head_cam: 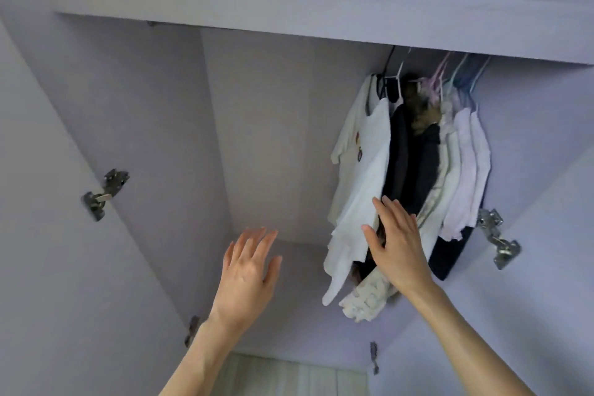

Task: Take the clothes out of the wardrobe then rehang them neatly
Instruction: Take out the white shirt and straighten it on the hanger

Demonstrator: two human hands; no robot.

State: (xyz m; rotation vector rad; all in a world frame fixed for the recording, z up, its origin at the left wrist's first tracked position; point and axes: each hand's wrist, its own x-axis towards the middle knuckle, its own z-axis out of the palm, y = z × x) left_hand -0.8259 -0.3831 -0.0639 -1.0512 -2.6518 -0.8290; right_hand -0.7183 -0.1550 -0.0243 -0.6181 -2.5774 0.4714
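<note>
Wardrobe [263, 138] void left of clothes [414, 177]

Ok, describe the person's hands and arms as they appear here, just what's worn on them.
Both hands, left hand and right hand, are bare: no gloves, rings, or watch visible. Both forearms are bare to the frame's bottom edge, with no sleeves, bracelets or markings in view.

Two hands [247, 270] – one wardrobe [257, 125], four door hinges [104, 193], one bunch of hung clothes [408, 170]
</note>
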